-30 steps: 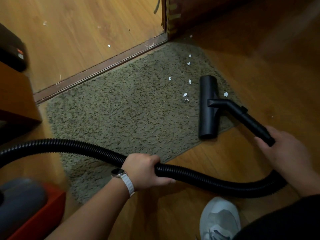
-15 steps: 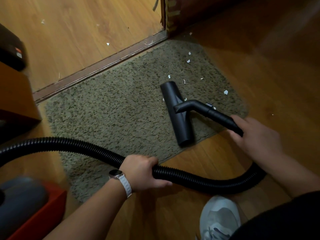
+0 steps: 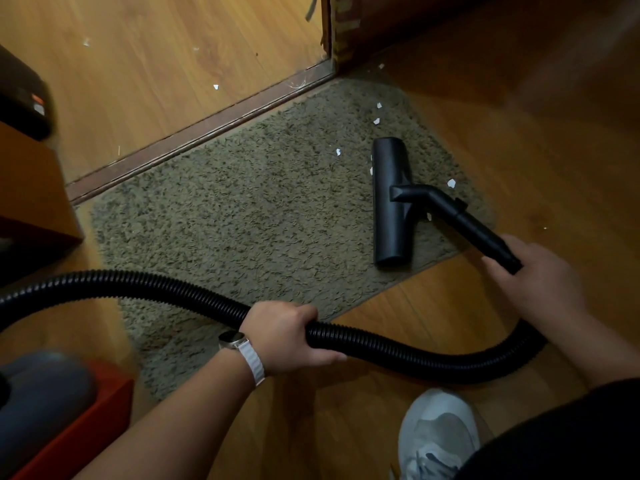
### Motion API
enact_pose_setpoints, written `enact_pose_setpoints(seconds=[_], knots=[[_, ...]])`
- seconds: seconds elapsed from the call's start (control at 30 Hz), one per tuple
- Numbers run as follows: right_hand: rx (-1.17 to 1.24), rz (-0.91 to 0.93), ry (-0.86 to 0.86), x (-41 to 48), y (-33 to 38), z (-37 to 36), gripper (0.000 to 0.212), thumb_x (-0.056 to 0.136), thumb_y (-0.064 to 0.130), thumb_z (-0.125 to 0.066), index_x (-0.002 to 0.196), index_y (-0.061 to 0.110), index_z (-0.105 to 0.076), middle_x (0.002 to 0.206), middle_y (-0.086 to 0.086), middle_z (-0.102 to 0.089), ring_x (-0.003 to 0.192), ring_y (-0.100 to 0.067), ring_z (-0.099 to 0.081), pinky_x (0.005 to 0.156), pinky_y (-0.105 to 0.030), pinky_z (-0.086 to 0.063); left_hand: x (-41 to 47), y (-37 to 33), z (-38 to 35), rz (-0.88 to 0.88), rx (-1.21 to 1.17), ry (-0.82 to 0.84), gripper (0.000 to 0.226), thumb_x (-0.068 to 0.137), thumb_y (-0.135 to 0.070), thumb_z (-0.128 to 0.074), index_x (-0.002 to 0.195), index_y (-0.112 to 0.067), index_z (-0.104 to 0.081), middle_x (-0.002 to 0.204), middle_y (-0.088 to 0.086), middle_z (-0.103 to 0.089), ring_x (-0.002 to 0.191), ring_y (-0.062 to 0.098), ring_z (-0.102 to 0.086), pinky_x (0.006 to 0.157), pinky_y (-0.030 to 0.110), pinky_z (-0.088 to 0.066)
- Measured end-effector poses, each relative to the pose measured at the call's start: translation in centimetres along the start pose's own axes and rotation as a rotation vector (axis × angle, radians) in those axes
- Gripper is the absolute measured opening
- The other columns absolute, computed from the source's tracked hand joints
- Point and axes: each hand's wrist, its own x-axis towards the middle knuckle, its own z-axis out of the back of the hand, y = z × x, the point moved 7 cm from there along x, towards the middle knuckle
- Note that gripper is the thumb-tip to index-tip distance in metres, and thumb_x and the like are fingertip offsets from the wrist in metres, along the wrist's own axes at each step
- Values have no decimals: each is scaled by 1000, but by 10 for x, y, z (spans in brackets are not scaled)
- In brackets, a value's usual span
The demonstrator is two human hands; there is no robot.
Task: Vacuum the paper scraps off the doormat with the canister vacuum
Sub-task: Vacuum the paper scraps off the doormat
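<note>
A shaggy olive doormat [image 3: 263, 216] lies on the wood floor by a threshold. The black floor nozzle [image 3: 391, 202] rests flat on the mat's right part. White paper scraps [image 3: 376, 120] lie past and beside the nozzle, one [image 3: 451, 183] just right of it and one [image 3: 338, 152] to its left. My right hand [image 3: 535, 275] grips the black wand [image 3: 485, 237] behind the nozzle. My left hand [image 3: 287, 336], with a white-strapped watch, is closed around the ribbed black hose [image 3: 398, 348], which curves from the left edge to the wand.
The grey and red canister vacuum [image 3: 52, 410] sits at the lower left. A wooden threshold strip [image 3: 207, 129] borders the mat, with more scraps [image 3: 215, 86] on the floor beyond. A door frame [image 3: 332, 29] stands at top centre, wooden furniture [image 3: 31, 199] at left, my grey shoe [image 3: 436, 434] below.
The nozzle slid left across the mat half a second ago and has now come back to the right. Fewer scraps lie near it than a second ago.
</note>
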Motion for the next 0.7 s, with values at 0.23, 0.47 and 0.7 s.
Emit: enact_pose_setpoints(seconds=[0.23, 0.47, 0.7], knots=[[101, -45, -41, -8, -18, 9, 32, 94, 38, -60, 126, 34, -60, 83, 0, -57, 70, -19, -51, 57, -32, -41, 2, -3, 6, -13, -25, -49, 73, 62, -97, -34, 70, -27, -54, 56, -14, -50, 51, 9, -55, 48, 22, -41], [150, -73, -65, -28, -33, 12, 21, 94, 35, -61, 114, 28, -64, 78, -3, -58, 67, -19, -54, 59, -38, -50, 2, -6, 7, -7, -14, -54, 73, 61, -97, -34, 69, -27, -54, 56, -11, -52, 52, 12, -58, 48, 24, -37], [215, -113, -45, -36, -44, -1, 13, 97, 32, -59, 107, 26, -64, 74, -5, -59, 65, -20, -54, 54, -29, -37, 3, -4, 2, 7, -7, -9, 84, 56, -99, -25, 81, -27, -59, 66, -12, -57, 64, 9, -61, 56, 24, -45]])
